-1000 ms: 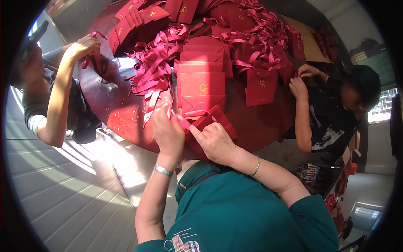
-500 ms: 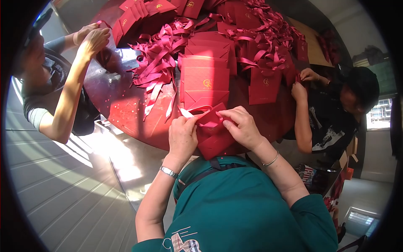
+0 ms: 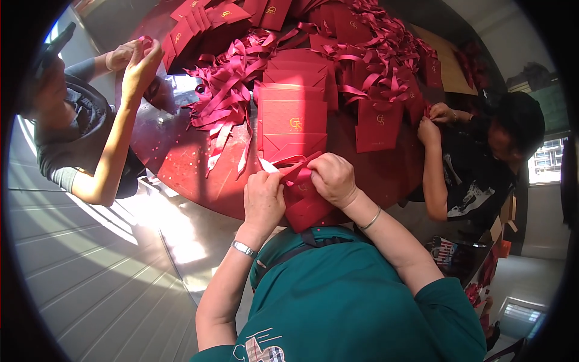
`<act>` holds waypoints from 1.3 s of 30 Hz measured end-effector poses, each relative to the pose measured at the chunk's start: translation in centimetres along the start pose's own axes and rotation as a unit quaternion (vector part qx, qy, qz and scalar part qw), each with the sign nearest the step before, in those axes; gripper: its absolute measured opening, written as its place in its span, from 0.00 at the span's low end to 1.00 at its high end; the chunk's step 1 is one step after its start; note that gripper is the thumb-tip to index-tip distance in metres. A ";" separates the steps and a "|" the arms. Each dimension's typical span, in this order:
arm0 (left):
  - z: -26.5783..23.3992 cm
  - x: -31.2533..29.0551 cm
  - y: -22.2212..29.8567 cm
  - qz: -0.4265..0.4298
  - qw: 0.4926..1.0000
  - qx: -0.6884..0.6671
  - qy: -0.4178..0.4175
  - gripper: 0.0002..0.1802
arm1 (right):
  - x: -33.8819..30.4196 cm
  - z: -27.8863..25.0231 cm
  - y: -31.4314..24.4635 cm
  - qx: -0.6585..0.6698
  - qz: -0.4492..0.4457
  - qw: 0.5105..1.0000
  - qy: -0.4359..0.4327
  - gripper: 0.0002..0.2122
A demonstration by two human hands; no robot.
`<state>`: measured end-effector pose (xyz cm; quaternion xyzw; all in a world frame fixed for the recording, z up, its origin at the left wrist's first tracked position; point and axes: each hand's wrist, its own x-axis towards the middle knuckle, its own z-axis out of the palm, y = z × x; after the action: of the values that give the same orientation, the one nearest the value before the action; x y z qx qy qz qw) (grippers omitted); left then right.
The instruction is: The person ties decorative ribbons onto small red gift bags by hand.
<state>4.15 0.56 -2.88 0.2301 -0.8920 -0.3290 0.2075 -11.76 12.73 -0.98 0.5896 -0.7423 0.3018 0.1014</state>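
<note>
A small dark red paper bag (image 3: 306,208) rests against my waist at the table's near edge, its mouth toward the table. My left hand (image 3: 263,196) is closed in a pinch at the left of the mouth, on the bag's edge with a red ribbon (image 3: 283,161) beside it. My right hand (image 3: 333,180) pinches the right of the mouth, fingers curled; its fingertips are partly hidden. The ribbon loops across the opening between both hands. Just beyond lies a row of overlapping red bags (image 3: 294,114) with gold emblems.
Piles of loose ribbon (image 3: 232,84) and more bags (image 3: 379,123) cover much of the round dark red table (image 3: 187,166). A person (image 3: 90,133) at the left handles a ribbon; another person (image 3: 476,151) at the right works at a bag. Cardboard (image 3: 446,60) lies at the far right.
My right hand has shifted slightly left and curled its fingers more over the bag's edge. My left hand stays nearly in place. The left person's near hand has turned and lifted its fingers.
</note>
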 end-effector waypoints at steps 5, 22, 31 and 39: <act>0.1 0.0 -0.6 -0.010 1.000 -0.012 0.000 0.12 | -1.3 0.3 -1.2 0.011 0.113 0.993 -0.034 0.19; -1.7 -0.3 3.2 0.114 0.993 0.017 0.036 0.13 | 8.2 -4.2 1.0 -0.020 0.167 0.876 -0.451 0.13; -1.9 0.2 3.2 0.042 0.998 -0.039 0.019 0.08 | 3.1 -0.6 1.1 0.079 0.142 0.986 -0.021 0.11; -0.5 -0.1 1.9 0.018 0.996 -0.081 0.028 0.07 | 1.6 1.1 3.5 0.411 0.414 0.804 0.113 0.13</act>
<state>4.01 1.67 -1.27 0.2055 -0.8602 -0.3898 0.2565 -15.24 11.25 -2.23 0.1744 -0.7060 0.6560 -0.2017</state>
